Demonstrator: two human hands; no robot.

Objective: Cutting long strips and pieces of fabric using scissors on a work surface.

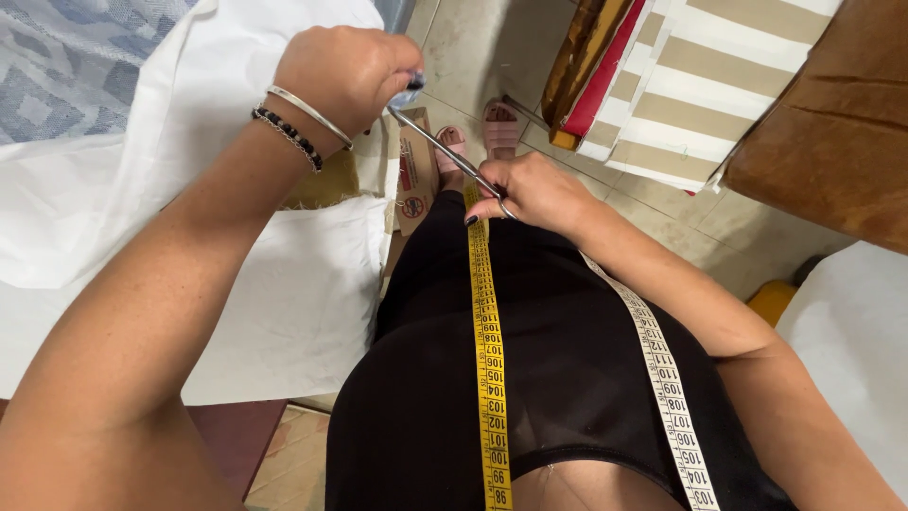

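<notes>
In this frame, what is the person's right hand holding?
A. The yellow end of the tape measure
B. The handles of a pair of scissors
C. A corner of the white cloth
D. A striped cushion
B: the right hand grips the handles of the scissors, whose metal blades point up toward the small piece of blue-grey fabric pinched in the left hand.

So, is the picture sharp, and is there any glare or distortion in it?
Head view: mostly sharp, the yellow measuring tape is crisp; the left hand and the small bluish piece it pinches look slightly soft; soft even light, no hard shadows; faint shine on the scissors; wide-angle stretch enlarges the near forearms.
</notes>
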